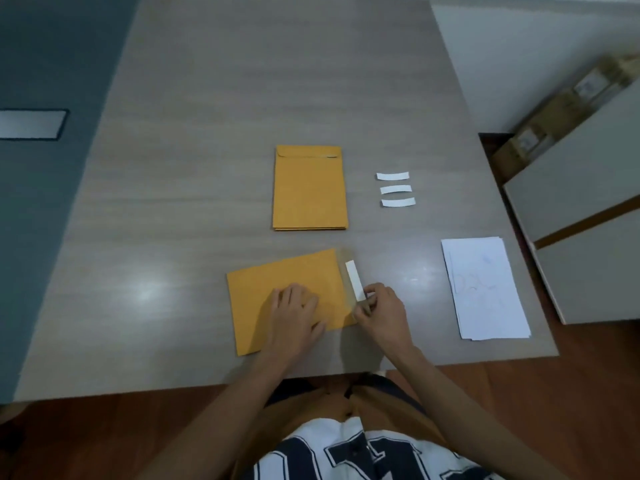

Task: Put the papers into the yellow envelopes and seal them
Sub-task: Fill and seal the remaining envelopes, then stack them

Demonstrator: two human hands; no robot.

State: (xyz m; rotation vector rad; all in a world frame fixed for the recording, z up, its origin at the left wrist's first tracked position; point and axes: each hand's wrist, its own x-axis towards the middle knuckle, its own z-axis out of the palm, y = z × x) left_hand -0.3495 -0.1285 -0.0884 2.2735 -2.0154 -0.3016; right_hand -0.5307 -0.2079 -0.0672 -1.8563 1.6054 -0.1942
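My left hand (294, 313) lies flat, fingers spread, pressing the near envelope (287, 299) to the tabletop (207, 116). My right hand (379, 311) at that envelope's right end pinches the white strip (355, 280) on its flap. Papers (485, 289) right of it. Envelope stack (309, 188) beyond; three loose strips (396, 189) beside the stack.

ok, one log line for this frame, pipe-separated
left hand flat on near envelope | right hand peeling white strip at flap | three strips discarded | papers on right
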